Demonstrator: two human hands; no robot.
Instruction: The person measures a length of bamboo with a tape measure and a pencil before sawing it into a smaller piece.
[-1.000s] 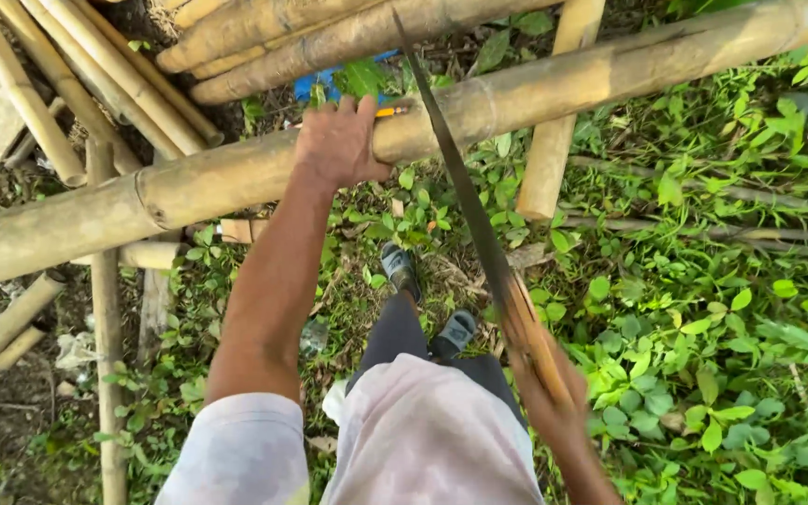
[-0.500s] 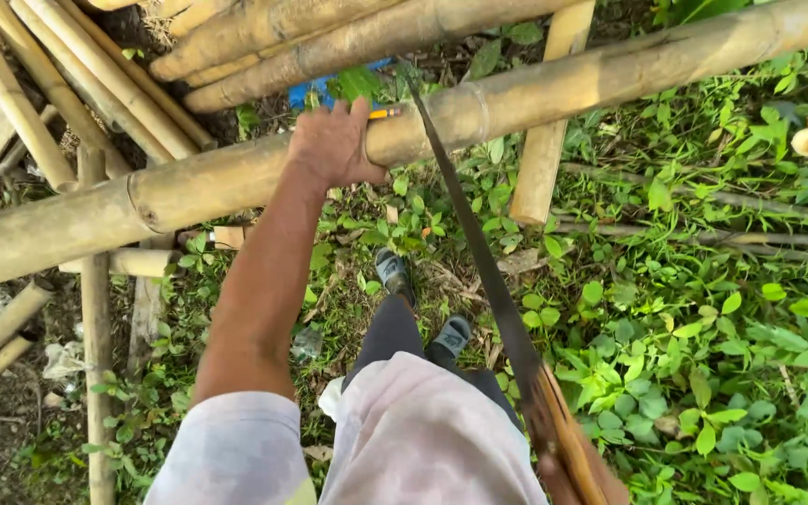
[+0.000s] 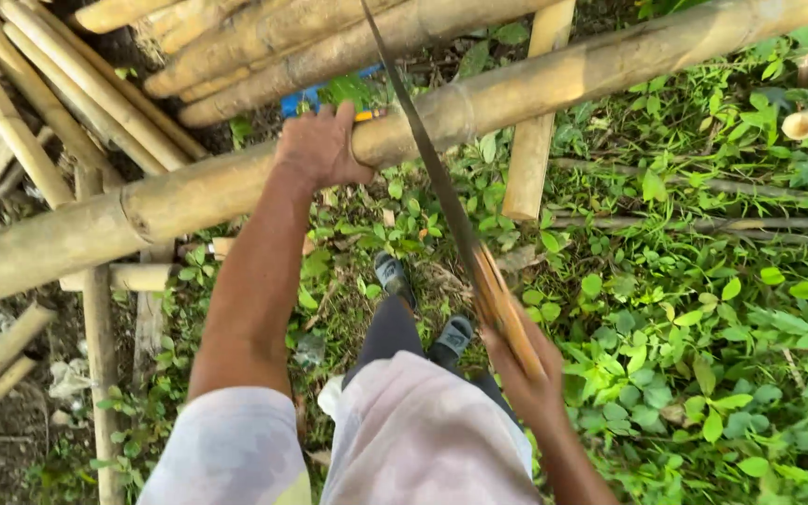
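The left hand (image 3: 322,148) lies palm down on a long bamboo pole (image 3: 535,86), fingers curled over its top and clamped on it, just left of where the saw crosses. The pole runs slantwise across the view, low at the left and high at the right, resting on short upright bamboo posts (image 3: 530,154). The right hand (image 3: 527,374) is closed around the wooden handle of a hand saw (image 3: 441,187), whose thin dark blade slopes up and away from the handle and meets the pole beside a raised ring in the cane, just right of the left thumb. Behind the pole, more bamboo poles (image 3: 264,56) lie stacked close together, and thinner ones fan out at the upper left. A scrap of blue plastic (image 3: 306,98) shows between the stack and the sawn pole. Below, the person's two shoes (image 3: 395,276) stand on ground covered with green leafy weeds (image 3: 703,355). No box, basket or other holder is in view.
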